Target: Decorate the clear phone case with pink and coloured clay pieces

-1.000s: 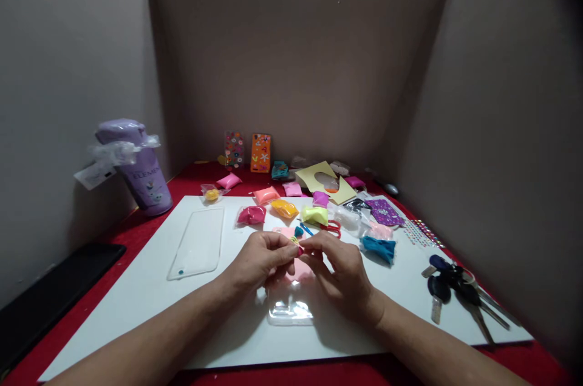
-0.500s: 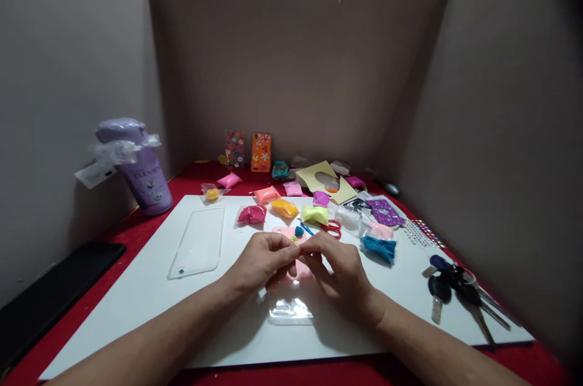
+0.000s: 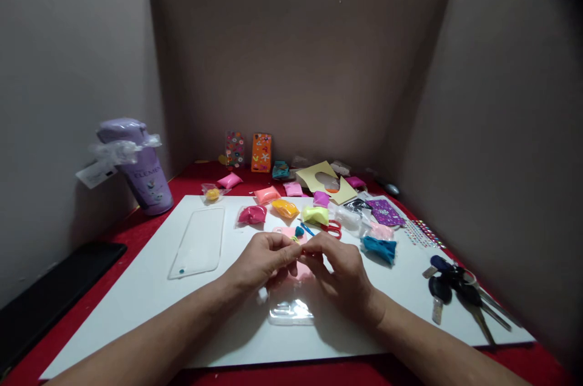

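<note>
My left hand (image 3: 266, 257) and my right hand (image 3: 339, 270) meet at the fingertips above a clear phone case (image 3: 291, 315). Both are closed in a pinch; a tiny reddish bit seems to show between them, too small to name. Under the fingers, a pink sheet of clay (image 3: 286, 232) covers the upper part of the case, partly hidden by my hands. A dark teal lump of clay (image 3: 299, 231) and a thin yellow-green strand (image 3: 295, 240) lie on it. Just beyond are a blue pointed tool (image 3: 306, 228) and red-handled scissors (image 3: 334, 229).
Bagged clay, such as a crimson packet (image 3: 252, 215) and a blue packet (image 3: 379, 249), lies on the white board (image 3: 136, 313). Another clear case (image 3: 199, 242) is at left, keys (image 3: 439, 289) at right. A purple tumbler (image 3: 148, 176) and decorated orange case (image 3: 261, 153) stand behind.
My hands stay nearly still, with fingertips together and only a very slight shift to the right. Everything else on the board lies as before.
</note>
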Demonstrator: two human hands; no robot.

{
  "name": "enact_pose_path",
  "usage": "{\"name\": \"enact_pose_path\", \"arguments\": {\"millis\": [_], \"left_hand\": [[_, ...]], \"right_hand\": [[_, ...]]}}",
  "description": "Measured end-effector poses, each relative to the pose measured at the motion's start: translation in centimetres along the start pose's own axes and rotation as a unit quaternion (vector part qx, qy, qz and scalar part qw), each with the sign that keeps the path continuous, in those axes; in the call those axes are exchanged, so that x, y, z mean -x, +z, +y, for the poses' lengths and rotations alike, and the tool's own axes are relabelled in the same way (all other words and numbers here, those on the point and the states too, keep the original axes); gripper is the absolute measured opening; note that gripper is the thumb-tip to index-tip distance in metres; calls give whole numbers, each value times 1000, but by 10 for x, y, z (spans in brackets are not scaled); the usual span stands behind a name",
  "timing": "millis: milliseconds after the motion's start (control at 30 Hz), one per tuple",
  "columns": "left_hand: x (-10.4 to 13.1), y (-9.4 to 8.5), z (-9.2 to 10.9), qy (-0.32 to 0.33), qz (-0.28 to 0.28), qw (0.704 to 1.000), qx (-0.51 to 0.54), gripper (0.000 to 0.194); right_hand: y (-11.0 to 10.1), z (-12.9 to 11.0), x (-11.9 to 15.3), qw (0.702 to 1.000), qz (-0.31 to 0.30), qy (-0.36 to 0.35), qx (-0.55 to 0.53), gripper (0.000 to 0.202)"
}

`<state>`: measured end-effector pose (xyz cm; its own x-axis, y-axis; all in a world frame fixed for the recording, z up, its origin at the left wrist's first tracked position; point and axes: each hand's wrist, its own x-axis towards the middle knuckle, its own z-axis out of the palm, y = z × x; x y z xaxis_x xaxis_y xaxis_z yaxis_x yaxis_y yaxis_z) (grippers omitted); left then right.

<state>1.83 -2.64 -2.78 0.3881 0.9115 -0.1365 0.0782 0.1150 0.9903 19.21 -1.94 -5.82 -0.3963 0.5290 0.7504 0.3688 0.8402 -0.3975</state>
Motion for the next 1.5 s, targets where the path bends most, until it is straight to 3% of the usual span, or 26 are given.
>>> {"name": "enact_pose_path", "arguments": {"millis": [667,867,1100,1333,1500], "left_hand": [[1,2,0,3,40,999,14,38],[0,1,-2,2,34,999,10,39],[0,2,-1,3,48,999,15,37],[0,1,-1,4,40,999,17,36],[0,2,0,6,42,999,6,38]], "right_hand": [[1,1,1,1000,-1,-7,10,8],[1,3,2,1000,7,2,9,2],[0,1,2,1000,-14,-1,-3,11],[0,2,1,1000,6,4,3,3],[0,2,1,1000,-8,-4,1,9]]}}
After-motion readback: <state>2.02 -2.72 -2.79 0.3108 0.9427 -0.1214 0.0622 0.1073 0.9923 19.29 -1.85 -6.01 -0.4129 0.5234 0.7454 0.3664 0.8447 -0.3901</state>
